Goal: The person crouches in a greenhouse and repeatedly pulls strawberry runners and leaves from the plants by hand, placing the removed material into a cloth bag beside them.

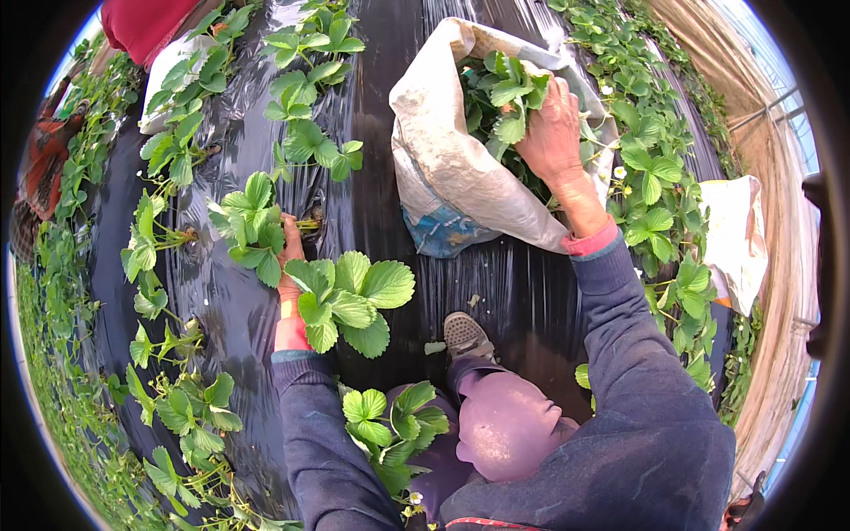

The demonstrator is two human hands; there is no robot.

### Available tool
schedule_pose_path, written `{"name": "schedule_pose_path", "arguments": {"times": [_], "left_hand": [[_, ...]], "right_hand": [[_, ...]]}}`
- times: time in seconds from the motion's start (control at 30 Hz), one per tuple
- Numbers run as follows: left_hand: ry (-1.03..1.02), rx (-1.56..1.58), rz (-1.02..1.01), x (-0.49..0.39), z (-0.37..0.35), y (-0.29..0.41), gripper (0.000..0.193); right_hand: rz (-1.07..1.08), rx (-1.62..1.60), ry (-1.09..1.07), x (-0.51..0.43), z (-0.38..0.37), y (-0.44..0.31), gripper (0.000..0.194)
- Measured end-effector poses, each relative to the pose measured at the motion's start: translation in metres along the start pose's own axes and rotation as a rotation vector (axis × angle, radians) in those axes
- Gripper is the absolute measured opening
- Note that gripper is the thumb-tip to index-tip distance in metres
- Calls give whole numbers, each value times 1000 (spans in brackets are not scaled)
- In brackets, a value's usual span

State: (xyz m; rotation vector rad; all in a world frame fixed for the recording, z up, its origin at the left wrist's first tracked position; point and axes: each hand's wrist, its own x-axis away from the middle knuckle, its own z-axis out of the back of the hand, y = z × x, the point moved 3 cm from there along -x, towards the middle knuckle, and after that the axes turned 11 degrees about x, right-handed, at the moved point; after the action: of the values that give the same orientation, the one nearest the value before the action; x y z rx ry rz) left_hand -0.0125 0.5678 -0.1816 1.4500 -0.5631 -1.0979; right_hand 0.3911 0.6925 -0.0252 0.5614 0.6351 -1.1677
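My right hand (555,136) is in the mouth of a whitish woven sack (431,126), its fingers closed around a bunch of strawberry leaves (510,89). More green leaves fill the sack, which stands between two rows and has a blue patch low on its side. At the left, my left hand (291,255) reaches to the base of a strawberry plant (249,222) rooted in a hole in the black plastic mulch (239,332). Leaves hide most of its fingers, so its grip is unclear. Another leafy strawberry plant (355,299) overlaps my left wrist.
Strawberry rows run along both sides, some with white flowers (619,172). A white bag (734,239) lies beyond the right row. Another white sack (174,79) stands upper left near a person in red clothing (143,26). My shoe (467,334) is in the furrow.
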Motion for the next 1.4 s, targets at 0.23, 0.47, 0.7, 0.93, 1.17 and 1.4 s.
{"name": "schedule_pose_path", "arguments": {"times": [0.23, 0.47, 0.7, 0.93, 1.17, 1.4], "left_hand": [[4, 16, 28, 0, -1, -21, 25], [-34, -63, -112, 4, 6, -38, 28], [-156, -61, 64, 39, 19, -6, 21], [-126, -512, -301, 30, 17, 18, 17], [-85, -591, -284, 31, 18, 14, 21], [-69, -593, -202, 28, 16, 18, 26]], "right_hand": [[432, 262, -817, 85, -198, -28, 48], [399, 90, -1016, -18, -70, -43, 66], [294, -63, -335, -29, 72, -125, 21], [576, -68, -279, 11, 57, -226, 13], [104, -142, -731, -11, -94, -203, 42], [454, -820, -842, -38, -230, -237, 35]]}}
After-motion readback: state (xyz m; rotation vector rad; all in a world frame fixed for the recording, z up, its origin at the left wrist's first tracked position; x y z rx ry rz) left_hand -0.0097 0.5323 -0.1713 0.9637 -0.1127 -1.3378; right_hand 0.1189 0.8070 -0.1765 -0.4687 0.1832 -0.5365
